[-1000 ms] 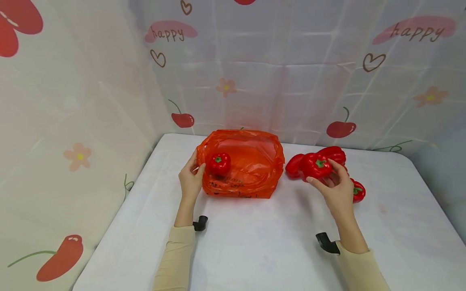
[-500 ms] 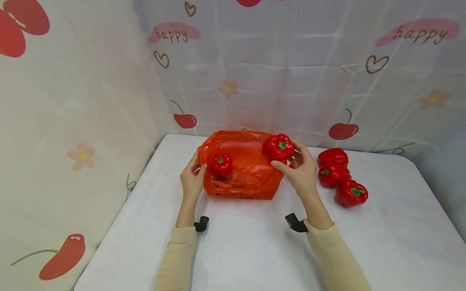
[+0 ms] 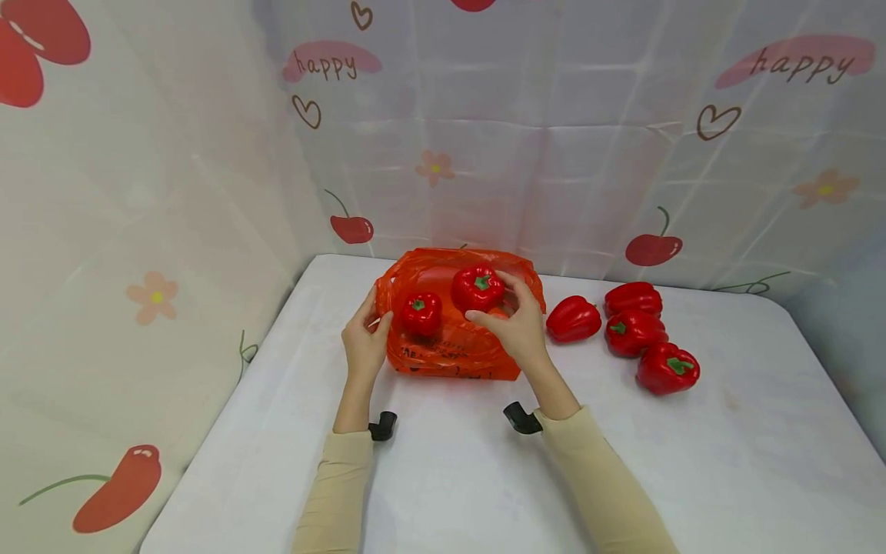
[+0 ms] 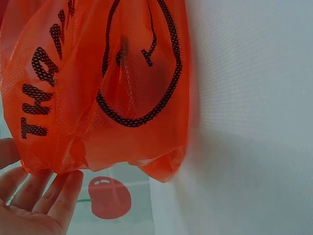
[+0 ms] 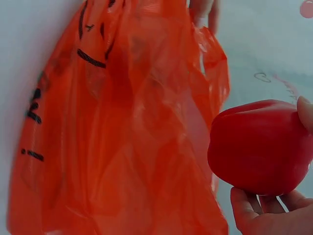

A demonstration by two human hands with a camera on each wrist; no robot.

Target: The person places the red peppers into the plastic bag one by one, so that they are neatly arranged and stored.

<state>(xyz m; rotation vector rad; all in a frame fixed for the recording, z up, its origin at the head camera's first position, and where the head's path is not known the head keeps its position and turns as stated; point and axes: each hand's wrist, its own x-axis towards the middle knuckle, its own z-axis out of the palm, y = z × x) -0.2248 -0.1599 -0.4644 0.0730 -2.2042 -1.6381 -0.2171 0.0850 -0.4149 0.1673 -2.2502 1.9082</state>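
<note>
An orange-red plastic bag [image 3: 477, 355] with black print stands on the table, its mouth spread toward me. My left hand [image 3: 364, 335] pinches the bag's left rim between thumb and fingers; the left wrist view has the fingers [image 4: 41, 196] along the film. One red bell pepper [image 3: 421, 314] with a green stem lies inside the bag at the left. Over the mouth, toward its right side, my right hand [image 3: 519, 322] grips another bell pepper [image 3: 477, 288]. In the right wrist view this pepper [image 5: 259, 147] sits between thumb and fingers, beside the bag's edge.
To the right of the bag lies a red bell pepper [image 3: 574, 319]. Farther right, several more form a row, the nearest being a pepper [image 3: 667, 368] with its stem toward me. The white table [image 3: 457, 469] meets a printed curtain [image 3: 498, 185] at the back.
My right hand has carried the bell pepper leftward from the group on the right to over the bag's mouth. My left hand has stayed at the bag's left rim.
</note>
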